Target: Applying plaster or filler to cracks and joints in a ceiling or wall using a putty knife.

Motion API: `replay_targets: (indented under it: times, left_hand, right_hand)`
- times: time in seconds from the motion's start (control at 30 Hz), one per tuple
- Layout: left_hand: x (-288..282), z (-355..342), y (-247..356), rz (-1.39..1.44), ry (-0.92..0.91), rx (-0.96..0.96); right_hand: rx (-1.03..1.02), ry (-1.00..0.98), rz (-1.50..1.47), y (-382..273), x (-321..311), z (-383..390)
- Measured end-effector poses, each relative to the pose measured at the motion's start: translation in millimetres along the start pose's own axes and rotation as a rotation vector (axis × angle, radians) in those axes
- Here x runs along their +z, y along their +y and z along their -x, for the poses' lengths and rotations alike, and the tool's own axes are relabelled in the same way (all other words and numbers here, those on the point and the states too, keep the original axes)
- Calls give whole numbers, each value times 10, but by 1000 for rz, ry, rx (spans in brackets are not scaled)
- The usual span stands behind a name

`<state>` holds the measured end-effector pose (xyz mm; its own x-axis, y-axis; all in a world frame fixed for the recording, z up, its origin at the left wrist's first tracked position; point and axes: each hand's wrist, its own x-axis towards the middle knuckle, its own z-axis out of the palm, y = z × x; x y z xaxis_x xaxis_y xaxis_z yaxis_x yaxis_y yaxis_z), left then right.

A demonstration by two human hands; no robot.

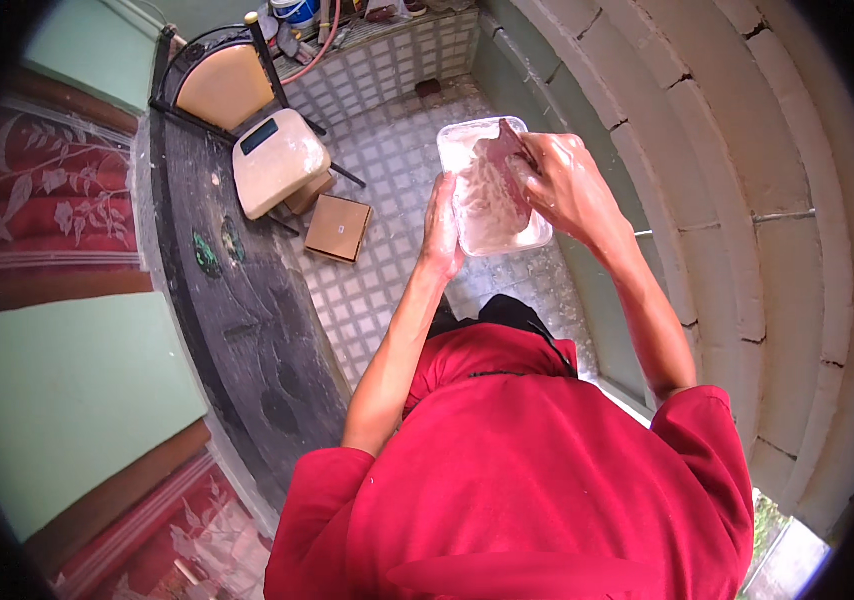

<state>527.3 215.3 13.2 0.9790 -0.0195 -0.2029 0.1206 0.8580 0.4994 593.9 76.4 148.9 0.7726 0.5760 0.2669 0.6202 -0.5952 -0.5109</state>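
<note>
Container held out in front of my chest, over the tiled floor. It is a clear plastic tub, rectangular with rounded corners, smeared inside with a whitish paste.

My left hand grasps the tub by its left long side, fingers wrapped under the rim, thumb side toward me. Grip clenched on the tub wall.

My right hand comes in from the right, over the far right corner of the tub. Its grip is closed on a flat reddish-brown scraper; the blade lies inside the tub, against the paste, slanting toward the far end. Fingers carry pale smears of the same paste.

Both forearms bare, red sleeves at the lower edge.

Surroundings:
- Floor of small pale tiles with grey joints, dusty near my feet.
- Cream-coloured scale with a dark display window lies on the floor to the left, well apart from the tub.
- Small brown cardboard box just beside the scale, nearer to me.
- Chair with black metal frame and tan seat beyond the scale, leaning by the dark surface.
- Dark stone surface runs along the left, mottled, with a green patch on it.
- Curved pale concrete steps rise on the right.
- Buckets and a hose at the far end, too small to make out further.
</note>
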Motion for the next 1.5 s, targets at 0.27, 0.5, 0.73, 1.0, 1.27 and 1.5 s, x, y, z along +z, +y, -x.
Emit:
replay_targets:
  times: [0.27,0.5,0.73,1.0,1.27,1.5]
  left_hand:
    - [78,-342,103,-69,-50,-120]
    - [158,-815,-1,-109,-13,-184]
    - [314,-1450,-174,-188,-16,-236]
    - [794,-2087,-71,-116,-67,-399]
    - [1015,-2611,-242,-156,-172,-417]
    - [1093,-2965,-360,-176,-257,-622]
  right_hand:
    - [256,80,7,-71,-219,-178]
    - [399,59,255,421,-90,-348]
    - [200,101,79,1093,172,-461]
    - [395,138,-20,1348,-458,-837]
    - [625,213,-18,1770,-524,-953]
    - [790,358,94,1791,-820,-918]
